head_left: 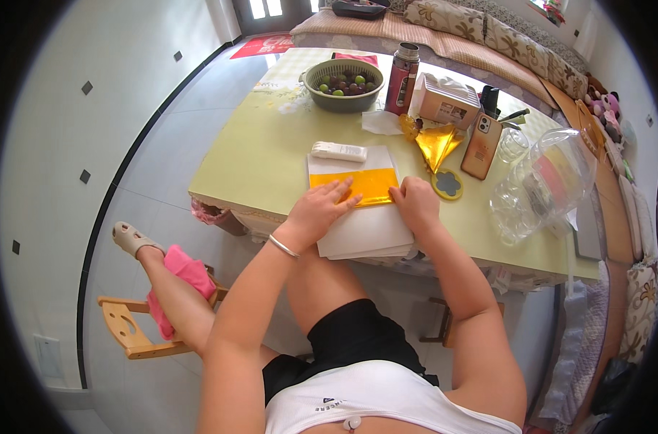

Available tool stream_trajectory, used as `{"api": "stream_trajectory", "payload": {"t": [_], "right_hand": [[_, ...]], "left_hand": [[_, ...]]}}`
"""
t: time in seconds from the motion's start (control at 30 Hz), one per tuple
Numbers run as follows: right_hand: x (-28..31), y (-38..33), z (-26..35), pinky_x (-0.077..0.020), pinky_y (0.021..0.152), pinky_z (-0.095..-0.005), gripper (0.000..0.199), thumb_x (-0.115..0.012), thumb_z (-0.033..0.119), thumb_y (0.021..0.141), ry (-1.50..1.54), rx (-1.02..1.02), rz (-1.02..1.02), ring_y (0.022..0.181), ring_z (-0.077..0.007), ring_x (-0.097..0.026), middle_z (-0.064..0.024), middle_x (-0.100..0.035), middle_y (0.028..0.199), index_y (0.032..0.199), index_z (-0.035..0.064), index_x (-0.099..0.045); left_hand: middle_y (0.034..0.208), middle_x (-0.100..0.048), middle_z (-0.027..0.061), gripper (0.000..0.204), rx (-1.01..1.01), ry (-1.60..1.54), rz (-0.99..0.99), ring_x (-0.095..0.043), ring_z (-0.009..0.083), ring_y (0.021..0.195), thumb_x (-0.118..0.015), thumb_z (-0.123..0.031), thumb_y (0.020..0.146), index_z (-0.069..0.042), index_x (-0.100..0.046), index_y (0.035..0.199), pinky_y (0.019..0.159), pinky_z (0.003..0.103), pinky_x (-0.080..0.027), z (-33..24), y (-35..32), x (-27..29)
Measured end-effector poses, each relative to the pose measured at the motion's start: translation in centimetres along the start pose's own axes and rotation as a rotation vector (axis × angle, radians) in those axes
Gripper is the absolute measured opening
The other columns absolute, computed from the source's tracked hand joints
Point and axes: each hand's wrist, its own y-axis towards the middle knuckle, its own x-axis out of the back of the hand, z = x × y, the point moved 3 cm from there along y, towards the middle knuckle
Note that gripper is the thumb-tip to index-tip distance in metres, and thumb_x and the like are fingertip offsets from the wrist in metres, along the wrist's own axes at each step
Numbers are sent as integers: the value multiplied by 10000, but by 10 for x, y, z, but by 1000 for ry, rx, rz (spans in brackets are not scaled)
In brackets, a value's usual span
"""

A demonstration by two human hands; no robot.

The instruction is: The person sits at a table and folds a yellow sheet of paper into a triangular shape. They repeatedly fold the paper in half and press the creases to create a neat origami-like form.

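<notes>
A shiny gold foil sheet (376,185), shaped as a wide strip, lies across a stack of white paper (366,233) at the near edge of the table. My left hand (320,210), with a silver bangle on its wrist, rests on the foil's left part, fingers outstretched. At the foil's right end, my right hand (417,205) is closed with fingers curled, pinching the edge. Just beyond the foil lies a small white packet (339,151). A folded gold foil piece (439,147) and a yellow flower-shaped mirror (447,184) are right of the paper.
Across the yellow-green table (253,155) stand a grey basket (316,94) of grapes, a dark red thermos (402,78), a tissue box (448,101), an upright phone (481,147) and a large clear plastic jar (513,202). A wooden stool (137,347) is at lower left.
</notes>
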Motion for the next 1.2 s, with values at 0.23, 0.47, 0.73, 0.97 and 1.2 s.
{"api": "stream_trajectory", "payload": {"t": [0.23, 0.47, 0.73, 0.97, 1.2], "right_hand": [[-2, -2, 22, -402, 1095, -438, 342, -667, 219, 923, -116, 491, -241, 1282, -341, -545, -190, -639, 1283, 1191, 7, -648], [-12, -53, 35, -164, 1261, -420, 942, -571, 576, 949, -133, 542, 277, 1546, -319, -213, -229, -255, 1642, 1568, -54, -245], [24, -34, -21, -484, 1004, -403, 388, -663, 191, 965, 301, 274, -62, 1189, -311, -597, -259, -579, 1316, 1242, -78, -615], [-17, 10, 10, -524, 543, -285, 543, -587, 39, 965, 867, -120, 368, 584, -140, -626, -88, -639, 752, 1461, -62, -393], [-23, 18, 3, -533, 504, -266, 663, -591, 48, 970, 1076, -301, 354, 596, -170, -670, -110, -652, 777, 1532, -65, -259]], "left_hand": [[1619, -292, 257, 849, 82, -97, 319, -276, 426, 1501, -597, -580, 878, -115, -394, 1559, 1207, 565, -227, -20, 2, 4], [1680, -148, 209, 1007, 235, -145, 268, -96, 362, 1566, -502, -760, 887, -79, -287, 1598, 1239, 572, -44, -18, -39, -4], [1483, -501, 200, 645, 492, -430, -120, -392, 364, 1428, -695, -381, 885, -18, -549, 1397, 1184, 506, -277, 45, -56, -5], [1138, -677, 171, 483, 672, -438, 57, -620, 321, 1102, -838, -136, 719, -19, -661, 1153, 997, 424, -487, 78, 3, -7], [897, -687, 139, 252, 798, -524, -91, -643, 307, 807, -825, -89, 691, -8, -667, 871, 758, 392, -543, 82, -3, -16]]}}
